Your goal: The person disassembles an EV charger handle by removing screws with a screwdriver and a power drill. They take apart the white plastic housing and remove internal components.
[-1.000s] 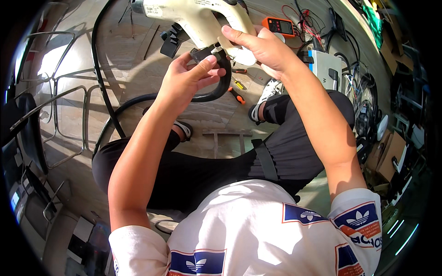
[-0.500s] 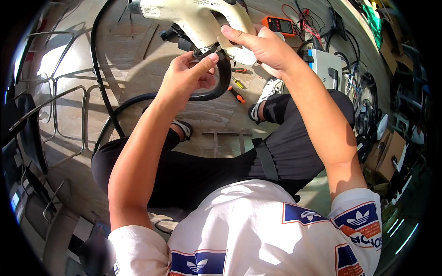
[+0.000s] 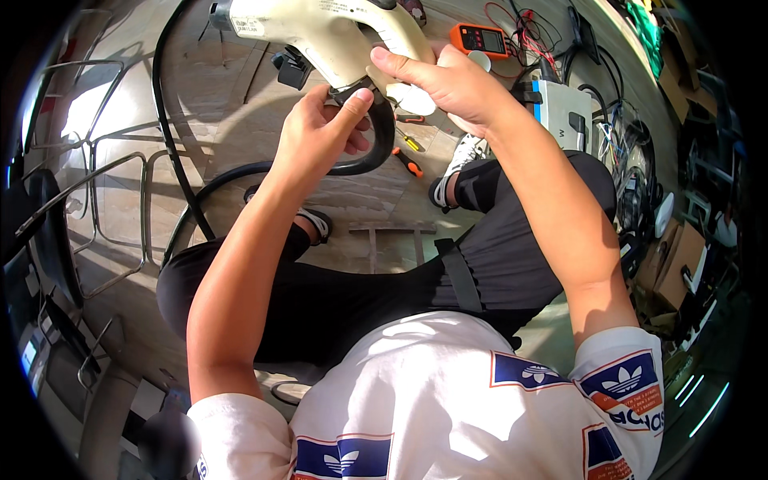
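Observation:
A cream EV charging connector [image 3: 308,40] with a dark nozzle at its left end is held up at the top of the view. Its thick black cable [image 3: 386,132] curves down and back to the left. My left hand [image 3: 316,132] pinches the black collar at the cable's end, which sits against the lower opening of the connector body. My right hand [image 3: 472,92] is wrapped round the connector's handle side, thumb on top. A loose-looking white piece [image 3: 412,98] shows under that thumb; I cannot tell whether it is attached.
On the tiled floor lie an orange-handled screwdriver [image 3: 409,162], a yellow screwdriver [image 3: 409,139] and a black part [image 3: 293,68]. An orange multimeter [image 3: 478,40] with red and black leads stands farther off, near a grey-white box [image 3: 563,116]. Metal chair frames [image 3: 148,208] stand left.
The connector has moved slightly left and tilted a little. The black collar in my left hand now sits closer against the body, where metal showed in the opening before.

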Action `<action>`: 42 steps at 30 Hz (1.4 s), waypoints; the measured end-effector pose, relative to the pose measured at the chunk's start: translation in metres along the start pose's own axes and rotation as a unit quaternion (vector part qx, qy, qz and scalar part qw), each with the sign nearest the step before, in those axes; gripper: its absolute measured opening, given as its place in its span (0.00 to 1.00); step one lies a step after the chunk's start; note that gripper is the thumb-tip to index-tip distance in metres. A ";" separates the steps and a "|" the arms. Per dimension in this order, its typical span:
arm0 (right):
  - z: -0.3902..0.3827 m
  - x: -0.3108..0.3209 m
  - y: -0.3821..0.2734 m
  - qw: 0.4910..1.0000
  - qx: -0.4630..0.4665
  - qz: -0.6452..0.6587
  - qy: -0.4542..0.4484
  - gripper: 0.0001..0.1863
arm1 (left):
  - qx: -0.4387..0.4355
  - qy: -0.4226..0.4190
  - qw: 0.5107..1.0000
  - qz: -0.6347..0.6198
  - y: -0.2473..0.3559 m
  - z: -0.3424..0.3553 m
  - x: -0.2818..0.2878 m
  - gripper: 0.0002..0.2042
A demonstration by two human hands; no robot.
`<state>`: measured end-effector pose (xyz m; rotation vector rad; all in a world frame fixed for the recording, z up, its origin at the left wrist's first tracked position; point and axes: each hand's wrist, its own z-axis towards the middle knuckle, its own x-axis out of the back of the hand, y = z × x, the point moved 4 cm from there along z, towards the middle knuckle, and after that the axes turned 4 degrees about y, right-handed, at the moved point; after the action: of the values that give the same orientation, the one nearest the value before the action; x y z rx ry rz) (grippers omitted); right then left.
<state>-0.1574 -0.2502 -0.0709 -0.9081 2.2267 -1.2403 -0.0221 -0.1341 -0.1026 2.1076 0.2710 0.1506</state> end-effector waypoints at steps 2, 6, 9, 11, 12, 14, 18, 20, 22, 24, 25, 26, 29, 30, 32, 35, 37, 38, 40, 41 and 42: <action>0.001 0.001 0.002 1.000 0.011 -0.010 0.000 0.28 | -0.013 0.002 0.999 0.036 0.000 0.001 0.001 0.24; 0.004 0.001 0.006 0.999 0.050 -0.017 0.006 0.31 | -0.040 0.019 0.994 0.099 -0.002 0.003 0.000 0.24; 0.002 -0.002 0.005 0.999 0.036 -0.025 0.005 0.29 | -0.056 0.023 0.998 0.026 -0.009 0.005 0.000 0.23; 0.001 -0.003 0.005 0.999 0.020 -0.039 0.007 0.27 | -0.064 0.015 0.998 0.005 -0.015 0.007 -0.002 0.24; 0.001 -0.004 0.006 0.999 0.014 -0.045 0.011 0.26 | -0.067 0.011 0.998 -0.005 -0.017 0.008 -0.003 0.24; -0.001 -0.004 0.006 0.998 0.011 -0.056 0.016 0.26 | -0.080 0.010 0.997 0.018 -0.017 0.007 -0.004 0.23; -0.002 -0.004 0.006 0.997 0.032 -0.062 0.014 0.26 | -0.066 0.017 0.996 0.061 -0.011 -0.001 -0.008 0.22; 0.000 -0.004 0.006 0.997 0.034 -0.065 0.009 0.26 | -0.087 0.039 0.995 0.037 -0.015 -0.001 -0.008 0.22; 0.001 -0.005 0.005 0.997 0.027 -0.073 0.003 0.27 | -0.091 0.046 0.994 0.037 -0.017 -0.001 -0.006 0.23; 0.002 -0.004 0.001 0.992 0.014 -0.123 0.020 0.27 | -0.082 0.033 0.994 0.059 -0.013 0.001 -0.002 0.22; 0.002 -0.003 0.000 0.989 0.007 -0.148 0.028 0.28 | -0.071 0.026 0.994 0.079 -0.010 0.001 -0.001 0.22; 0.003 -0.002 0.000 0.989 0.010 -0.146 0.024 0.28 | -0.061 0.020 0.993 0.098 -0.005 0.000 0.000 0.22; 0.004 -0.002 0.000 0.989 0.028 -0.145 0.019 0.29 | -0.073 0.021 0.991 0.110 -0.011 0.003 0.001 0.23; 0.003 -0.002 -0.001 0.988 0.041 -0.148 0.023 0.29 | -0.080 0.026 0.991 0.100 -0.012 0.002 -0.001 0.24; 0.002 -0.005 -0.002 0.987 0.055 -0.148 0.026 0.29 | -0.097 0.040 0.990 0.092 -0.016 0.002 -0.001 0.24; 0.000 -0.009 -0.005 0.986 0.050 -0.157 0.029 0.30 | -0.118 0.063 0.985 0.111 -0.019 0.002 0.002 0.24; -0.002 -0.009 -0.006 0.981 0.036 -0.186 0.038 0.31 | -0.123 0.076 0.979 0.143 -0.015 -0.001 0.000 0.24; -0.003 -0.009 -0.006 0.980 0.042 -0.190 0.044 0.31 | -0.145 0.088 0.975 0.145 -0.017 0.001 -0.002 0.25; -0.004 -0.010 -0.004 0.978 0.055 -0.196 0.054 0.31 | -0.129 0.067 0.981 0.127 -0.022 0.005 0.002 0.25; -0.004 -0.010 -0.004 0.977 0.054 -0.200 0.052 0.31 | -0.120 0.055 0.984 0.118 -0.020 0.006 0.003 0.25; -0.005 -0.010 -0.004 0.976 0.054 -0.203 0.050 0.30 | -0.120 0.025 0.989 0.080 -0.020 0.008 0.005 0.24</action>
<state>-0.1520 -0.2420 -0.0644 -1.3295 2.0857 -1.5987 -0.0184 -0.1293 -0.1232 1.8861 0.1066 0.3157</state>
